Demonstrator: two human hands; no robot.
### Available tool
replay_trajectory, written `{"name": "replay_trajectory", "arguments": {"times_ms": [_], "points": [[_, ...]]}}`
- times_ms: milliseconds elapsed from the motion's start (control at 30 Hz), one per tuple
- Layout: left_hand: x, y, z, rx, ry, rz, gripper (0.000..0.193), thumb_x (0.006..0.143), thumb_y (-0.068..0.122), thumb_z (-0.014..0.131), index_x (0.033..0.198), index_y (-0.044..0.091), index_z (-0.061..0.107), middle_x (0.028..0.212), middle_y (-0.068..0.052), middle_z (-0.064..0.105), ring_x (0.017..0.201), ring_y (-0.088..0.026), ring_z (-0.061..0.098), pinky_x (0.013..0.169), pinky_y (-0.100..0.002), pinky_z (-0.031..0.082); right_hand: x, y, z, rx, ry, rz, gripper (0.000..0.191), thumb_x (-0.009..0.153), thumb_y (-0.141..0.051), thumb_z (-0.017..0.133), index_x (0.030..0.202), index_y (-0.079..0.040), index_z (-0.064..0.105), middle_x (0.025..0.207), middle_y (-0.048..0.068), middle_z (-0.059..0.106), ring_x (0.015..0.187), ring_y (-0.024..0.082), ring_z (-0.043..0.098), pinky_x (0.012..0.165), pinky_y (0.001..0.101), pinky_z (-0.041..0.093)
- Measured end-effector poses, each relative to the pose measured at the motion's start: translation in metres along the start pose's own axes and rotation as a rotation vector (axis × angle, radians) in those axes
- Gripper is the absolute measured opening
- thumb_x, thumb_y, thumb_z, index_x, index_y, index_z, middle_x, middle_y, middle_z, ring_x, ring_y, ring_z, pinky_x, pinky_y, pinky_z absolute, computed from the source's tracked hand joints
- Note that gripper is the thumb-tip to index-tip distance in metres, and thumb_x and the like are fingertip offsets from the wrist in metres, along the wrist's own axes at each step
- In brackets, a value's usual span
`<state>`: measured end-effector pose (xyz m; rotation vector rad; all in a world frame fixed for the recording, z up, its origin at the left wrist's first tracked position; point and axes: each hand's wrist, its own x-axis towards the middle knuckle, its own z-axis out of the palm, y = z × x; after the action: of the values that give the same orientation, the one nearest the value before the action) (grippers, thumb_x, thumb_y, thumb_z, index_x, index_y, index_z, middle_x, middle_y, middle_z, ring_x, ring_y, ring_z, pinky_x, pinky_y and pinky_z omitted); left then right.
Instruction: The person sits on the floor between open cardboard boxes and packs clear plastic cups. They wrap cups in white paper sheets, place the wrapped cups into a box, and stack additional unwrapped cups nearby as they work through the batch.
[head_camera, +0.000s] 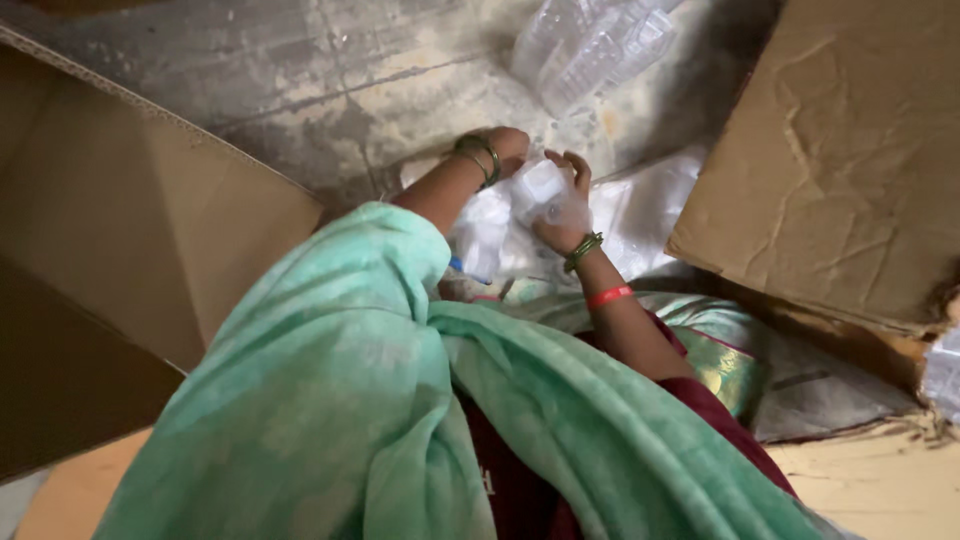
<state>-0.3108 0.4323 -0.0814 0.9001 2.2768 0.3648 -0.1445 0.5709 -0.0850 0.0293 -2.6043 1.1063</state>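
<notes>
Nearest the camera, a pale green shawl (330, 400) drapes over the person's lap and a dark red garment (510, 480) beneath it, filling the view from six o'clock up to the centre. Just beyond it, at about twelve o'clock from the lap, the right hand (562, 205) is closed around a small clear plastic container (543, 188), fingers curled over its top; green bangles and a red band circle that wrist. The left hand (505, 145), at eleven o'clock of the right, wears green bangles too and reaches down toward a heap of clear plastic wrapping (640, 205); whether it grips anything cannot be told. A large open cardboard box (130, 220) stands at nine o'clock, and a flattened cardboard sheet (850, 150) lies at two o'clock. Farthest off, a stained, worn concrete floor (330, 70) carries a pack of clear plastic containers (595, 45) at twelve o'clock.
</notes>
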Motion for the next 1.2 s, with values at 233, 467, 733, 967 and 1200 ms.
{"name": "replay_trajectory", "arguments": {"times_ms": [233,467,733,967,1200], "points": [[-0.002,-0.011,0.011,0.021,0.29,0.1,0.014,0.088,0.018,0.065,0.093,0.009,0.074,0.101,-0.021,0.072,0.094,-0.04,0.07,0.08,-0.05,0.054,-0.006,0.017,0.023,-0.177,-0.226,0.048,0.077,0.077,-0.051,0.078,0.139,-0.009,0.06,0.138,0.018,0.06,0.129,0.037,0.052,0.11,0.0476,0.039],[-0.09,-0.04,-0.064,0.301,0.435,0.14,0.023,0.09,0.025,0.07,0.104,0.008,0.071,0.088,-0.018,0.073,0.08,-0.038,0.071,0.068,-0.05,0.054,-0.004,0.041,0.027,-0.301,-0.235,0.171,0.091,0.075,-0.072,0.075,0.137,-0.006,0.062,0.131,0.015,0.066,0.12,0.034,0.06,0.101,0.048,0.045],[-0.203,0.039,0.004,0.531,0.009,0.594,0.045,0.1,0.022,0.049,0.145,0.025,0.049,0.073,-0.013,0.071,0.063,-0.034,0.069,0.054,-0.048,0.053,0.0,0.023,0.015,-0.27,-0.215,0.183,0.083,0.07,-0.061,0.086,0.128,-0.005,0.067,0.126,0.018,0.069,0.12,0.035,0.061,0.106,0.0485,0.044],[-0.147,0.011,0.023,0.203,0.107,0.43,0.05,0.072,0.035,0.081,0.117,0.016,0.069,0.087,-0.015,0.075,0.081,-0.037,0.07,0.074,-0.049,0.054,-0.006,0.042,0.0,-0.095,-0.075,0.418,0.093,0.066,-0.045,0.094,0.136,0.001,0.053,0.133,0.021,0.06,0.121,0.034,0.057,0.107,0.0436,0.044],[-0.119,-0.035,0.022,-0.484,0.509,0.235,0.073,0.065,0.043,0.093,0.123,0.006,0.067,0.106,-0.014,0.075,0.096,-0.023,0.073,0.088,-0.034,0.057,0.013,-0.013,-0.057,0.916,-0.099,0.344,0.077,0.078,-0.009,0.083,0.147,-0.006,0.049,0.136,0.009,0.059,0.128,0.022,0.058,0.111,0.0385,0.048]]}}
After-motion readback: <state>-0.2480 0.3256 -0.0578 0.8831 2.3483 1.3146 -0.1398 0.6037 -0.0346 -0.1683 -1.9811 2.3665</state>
